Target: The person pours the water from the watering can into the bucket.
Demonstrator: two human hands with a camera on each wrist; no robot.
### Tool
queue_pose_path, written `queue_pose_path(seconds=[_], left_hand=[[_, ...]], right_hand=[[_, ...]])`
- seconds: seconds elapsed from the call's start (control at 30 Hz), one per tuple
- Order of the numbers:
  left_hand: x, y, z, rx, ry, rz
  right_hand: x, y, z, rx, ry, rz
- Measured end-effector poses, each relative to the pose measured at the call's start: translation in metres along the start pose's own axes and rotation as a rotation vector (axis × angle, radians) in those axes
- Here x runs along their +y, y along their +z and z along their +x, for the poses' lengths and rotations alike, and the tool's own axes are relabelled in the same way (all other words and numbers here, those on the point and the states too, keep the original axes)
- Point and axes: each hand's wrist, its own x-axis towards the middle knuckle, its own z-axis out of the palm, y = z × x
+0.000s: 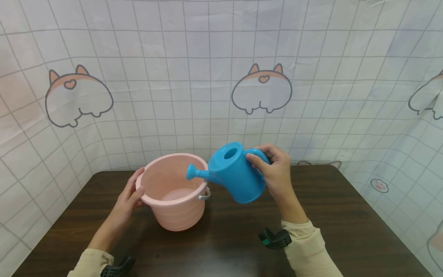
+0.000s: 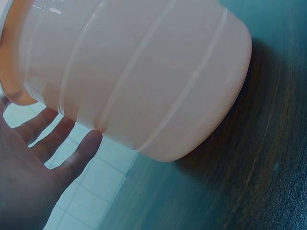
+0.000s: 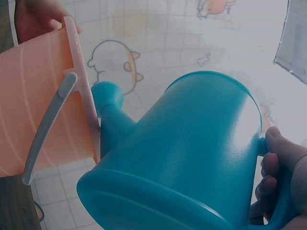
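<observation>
A pink plastic bucket (image 1: 178, 215) stands on the dark wooden table, its inside facing up toward me. My left hand (image 1: 129, 198) holds its left rim, thumb at the rim and fingers against the outer wall. The left wrist view shows that hand (image 2: 41, 160) beside the ribbed side of the bucket (image 2: 144, 72). My right hand (image 1: 275, 169) grips the handle of a blue watering can (image 1: 238, 177), raised above the table and tilted to the left. Its spout reaches over the bucket's right rim. In the right wrist view, fingers curl round the handle. Whether water flows is not visible.
The dark tabletop (image 1: 221, 246) extends around the bucket. A white grid-patterned cloth (image 1: 187, 88) with cartoon dog drawings hangs behind and at both sides. The bucket's grey handle (image 3: 50, 127) hangs down on its right side.
</observation>
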Motion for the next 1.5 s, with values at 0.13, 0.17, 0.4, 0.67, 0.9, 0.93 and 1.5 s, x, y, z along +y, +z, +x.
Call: queue_pose_path(seconds=[0.13, 0.17, 0.4, 0.67, 0.9, 0.93, 1.5], left_hand=[[0.0011, 0.0001, 0.0001, -0.001, -0.001, -0.002], [0.0014, 0.0002, 0.0001, -0.001, -0.001, -0.001], [0.0003, 0.0, 0.0009, 0.0, 0.012, -0.003], [-0.0041, -0.0005, 0.0021, -0.008, 0.031, -0.017], [-0.0034, 0.0001, 0.0017, -0.022, 0.066, -0.02], [-0.0032, 0.0001, 0.0017, -0.023, 0.067, -0.018], [-0.0028, 0.0006, 0.0016, -0.01, 0.053, -0.015]], right_hand=[[-0.0003, 0.0002, 0.0, 0.0, 0.003, -0.003], [-0.0004, 0.0002, 0.0, -0.002, 0.004, -0.006], [-0.0006, 0.0006, 0.0004, 0.01, 0.011, 0.002], [0.0002, -0.0007, 0.0, -0.004, 0.001, -0.018], [0.0001, -0.0009, 0.0002, -0.003, 0.003, -0.018], [0.0002, -0.001, 0.0004, -0.003, 0.002, -0.018], [-0.0016, -0.0018, 0.0002, 0.005, 0.004, -0.005]])
